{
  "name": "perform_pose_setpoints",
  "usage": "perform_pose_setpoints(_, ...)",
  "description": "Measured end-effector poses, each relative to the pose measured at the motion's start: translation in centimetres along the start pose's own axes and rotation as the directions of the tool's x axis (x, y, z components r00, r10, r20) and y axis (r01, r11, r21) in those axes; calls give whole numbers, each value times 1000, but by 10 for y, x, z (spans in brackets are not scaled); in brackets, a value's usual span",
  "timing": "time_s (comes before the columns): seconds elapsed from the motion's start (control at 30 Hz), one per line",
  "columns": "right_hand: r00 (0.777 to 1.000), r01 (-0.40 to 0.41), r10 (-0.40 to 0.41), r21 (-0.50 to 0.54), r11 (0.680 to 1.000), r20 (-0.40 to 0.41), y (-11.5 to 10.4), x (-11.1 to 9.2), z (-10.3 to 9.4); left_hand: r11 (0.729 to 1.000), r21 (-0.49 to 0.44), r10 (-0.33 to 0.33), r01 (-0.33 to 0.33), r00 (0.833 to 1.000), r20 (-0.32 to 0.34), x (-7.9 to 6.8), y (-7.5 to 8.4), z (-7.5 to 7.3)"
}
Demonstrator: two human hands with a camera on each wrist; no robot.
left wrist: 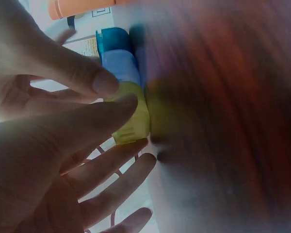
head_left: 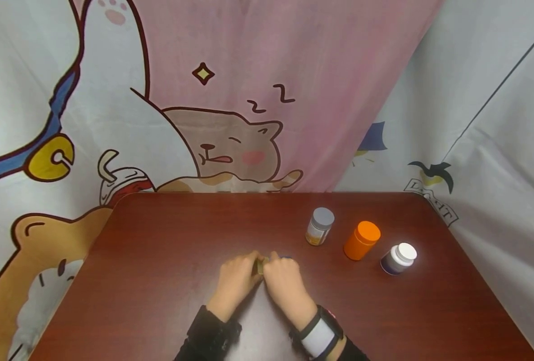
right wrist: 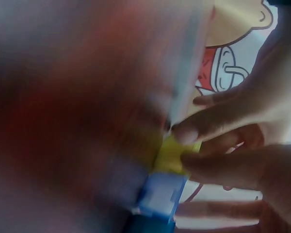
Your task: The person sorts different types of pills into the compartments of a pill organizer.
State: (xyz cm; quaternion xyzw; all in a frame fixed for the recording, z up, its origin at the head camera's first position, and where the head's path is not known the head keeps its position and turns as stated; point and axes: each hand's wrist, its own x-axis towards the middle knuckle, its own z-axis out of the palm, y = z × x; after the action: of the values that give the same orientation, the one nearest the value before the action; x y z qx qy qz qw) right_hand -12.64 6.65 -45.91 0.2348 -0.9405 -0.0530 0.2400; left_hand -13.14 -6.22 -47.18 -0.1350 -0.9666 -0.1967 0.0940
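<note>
A small pill organizer [left wrist: 128,114] in yellow, blue and teal sections lies low at the table surface, mostly covered by the hands in the head view. My left hand [head_left: 236,275] holds its yellow end between thumb and fingers, the lower fingertips reaching past that end in the left wrist view. From the other side my right hand [head_left: 286,282] grips it with the thumb near where yellow meets blue [right wrist: 162,194]. Both thumb tips are close together on the yellow section [right wrist: 169,154]. The teal section [left wrist: 114,41] sticks out beyond the right thumb.
Right of the hands stand a grey-lidded bottle [head_left: 319,226], an orange bottle [head_left: 361,240] and a white-capped bottle [head_left: 398,258] on the dark red-brown table [head_left: 168,235]. A printed cartoon curtain [head_left: 330,60] hangs behind the table and along its sides.
</note>
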Motion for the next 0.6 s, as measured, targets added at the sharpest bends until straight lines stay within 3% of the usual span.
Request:
perform_pose_setpoints(0.37,999,33,-35,-54,998,-41,-3,2,2,999,-30,-27,27,1000,8,4,-8,2)
perform_pose_setpoints(0.6,998,38,-40,-43,998,-40,-14,4,1,999,6,-46,46,999,-2,4,-8,3)
